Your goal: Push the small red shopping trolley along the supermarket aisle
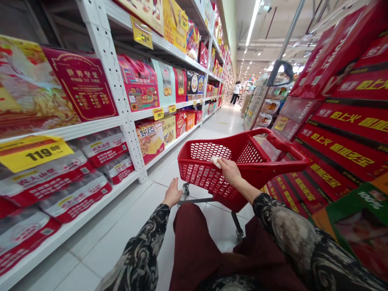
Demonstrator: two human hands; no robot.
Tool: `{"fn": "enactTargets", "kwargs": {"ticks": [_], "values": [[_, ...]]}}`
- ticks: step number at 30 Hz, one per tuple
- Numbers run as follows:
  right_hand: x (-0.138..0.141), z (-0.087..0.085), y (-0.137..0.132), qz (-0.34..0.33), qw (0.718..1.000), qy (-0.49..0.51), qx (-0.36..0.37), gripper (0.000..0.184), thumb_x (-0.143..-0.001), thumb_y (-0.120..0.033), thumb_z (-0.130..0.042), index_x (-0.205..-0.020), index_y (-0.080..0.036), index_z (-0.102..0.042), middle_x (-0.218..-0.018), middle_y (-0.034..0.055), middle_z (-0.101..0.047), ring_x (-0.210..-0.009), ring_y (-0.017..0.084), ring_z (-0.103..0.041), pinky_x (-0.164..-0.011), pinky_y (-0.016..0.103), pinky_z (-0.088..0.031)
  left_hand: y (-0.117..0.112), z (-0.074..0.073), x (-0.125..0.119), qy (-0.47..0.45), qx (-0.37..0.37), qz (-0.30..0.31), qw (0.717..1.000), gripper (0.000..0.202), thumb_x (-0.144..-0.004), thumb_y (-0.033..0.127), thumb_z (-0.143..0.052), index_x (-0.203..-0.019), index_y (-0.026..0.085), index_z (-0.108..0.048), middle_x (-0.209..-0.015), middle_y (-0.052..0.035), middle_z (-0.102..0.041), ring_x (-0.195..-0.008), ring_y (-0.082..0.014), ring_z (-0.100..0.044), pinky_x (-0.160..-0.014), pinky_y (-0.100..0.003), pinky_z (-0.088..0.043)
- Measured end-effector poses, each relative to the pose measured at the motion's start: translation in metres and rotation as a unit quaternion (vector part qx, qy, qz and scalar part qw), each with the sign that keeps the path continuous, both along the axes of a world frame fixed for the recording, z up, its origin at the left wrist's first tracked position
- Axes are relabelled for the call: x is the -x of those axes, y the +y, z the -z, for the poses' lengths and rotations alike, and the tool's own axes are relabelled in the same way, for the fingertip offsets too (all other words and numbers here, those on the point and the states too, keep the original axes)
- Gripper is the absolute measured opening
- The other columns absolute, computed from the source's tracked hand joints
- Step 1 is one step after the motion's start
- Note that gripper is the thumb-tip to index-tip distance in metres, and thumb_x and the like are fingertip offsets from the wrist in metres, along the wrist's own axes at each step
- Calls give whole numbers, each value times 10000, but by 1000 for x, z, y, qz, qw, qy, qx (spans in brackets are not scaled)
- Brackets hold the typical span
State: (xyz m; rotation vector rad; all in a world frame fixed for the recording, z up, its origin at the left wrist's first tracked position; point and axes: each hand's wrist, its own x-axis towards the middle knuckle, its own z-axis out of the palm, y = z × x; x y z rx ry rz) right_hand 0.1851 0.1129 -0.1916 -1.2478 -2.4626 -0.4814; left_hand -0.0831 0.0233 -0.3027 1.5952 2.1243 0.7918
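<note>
Hands sit apart: the left hand [172, 193] hangs open just behind the red shopping cart [206, 171], while the right hand [230, 171] pins a white tissue [216, 162] to its rim. A slack grip could drop the tissue, and a careless push could clip the white shelf [91, 211].

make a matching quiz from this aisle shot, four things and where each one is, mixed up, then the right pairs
Things
1. right hand
2. left hand
3. yellow 119 price tag
4. person in white top

Places
A. on the left shelf edge
B. on the rim of the red cart, with a white item
C. far down the aisle
D. open, low beside the cart

Pairs: 1-B, 2-D, 3-A, 4-C
</note>
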Motion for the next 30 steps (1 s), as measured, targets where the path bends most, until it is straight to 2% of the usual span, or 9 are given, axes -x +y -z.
{"fn": "enactTargets", "kwargs": {"ticks": [5, 9, 11, 14, 17, 20, 26, 30], "values": [[-3, 8, 6, -6, 999, 33, -42, 382, -829, -99, -396, -1183, -126, -539, -1221, 142, -561, -1017, 233, -534, -851, 349, -378, -1, 0, -2, -3, 5, -7, 1000, 688, -700, 136, -476, -1359, 100, -281, -1464, -158, -268, -1359, -223, -226, -1089, -409, -272], [7, 17, 7, -12, 996, 56, -73, 404, -820, -100, -407, -1206, -109, -526, -1281, 159, -517, -1163, 276, -461, -958, 444, -326, -3, -4, -1, 17, 19, -22, 999, 683, -724, 150, -459, -1372, 96, -251, -1475, -165, -234, -1365, -242, -204, -1080, -451, -270], [26, 21, 7, -39, 994, 59, -78, 409, -827, -104, -407, -1221, -116, -517, -1318, 149, -486, -1245, 275, -389, -1013, 472, -276, -3, -8, -5, 34, 23, -25, 999, 685, -733, 158, -453, -1380, 105, -234, -1482, -157, -219, -1368, -255, -191, -1077, -482, -257], [66, 26, 7, -124, 989, 42, -67, 404, -853, -111, -396, -1244, -127, -499, -1363, 118, -445, -1311, 255, -307, -1059, 462, -239, 0, -19, -14, 60, 8, -15, 998, 690, -744, 169, -453, -1388, 113, -214, -1491, -152, -192, -1372, -267, -169, -1078, -511, -229], [101, 32, 12, -193, 980, 11, -43, 393, -868, -103, -386, -1243, -126, -500, -1376, 111, -429, -1327, 250, -282, -1077, 466, -228, 3, -30, -22, 87, -23, -1, 996, 695, -750, 173, -458, -1392, 107, -200, -1492, -155, -185, -1377, -257, -152, -1086, -498, -217], [119, 43, 15, -246, 968, -13, -39, 384, -886, -126, -389, -1256, -139, -490, -1382, 93, -424, -1329, 243, -279, -1085, 449, -237, 3, -35, -26, 104, -22, 7, 994, 696, -753, 179, -461, -1391, 97, -196, -1490, -162, -189, -1379, -256, -143, -1084, -488, -226], [112, 80, -1, -289, 956, -28, -34, 357, -907, -146, -388, -1248, -138, -495, -1326, 89, -491, -1310, 227, -316, -1068, 444, -281, -8, -29, -32, 126, 18, 21, 992, 688, -748, 178, -457, -1385, 95, -210, -1492, -163, -180, -1375, -277, -151, -1073, -519, -227], [93, 100, -21, -240, 969, -51, 13, 299, -888, -142, -436, -1159, -126, -562, -1231, 114, -567, -1229, 230, -431, -981, 418, -398, -16, -27, -35, 140, 21, 25, 990, 679, -748, 179, -453, -1382, 111, -219, -1490, -158, -190, -1371, -277, -166, -1072, -522, -227]]}}
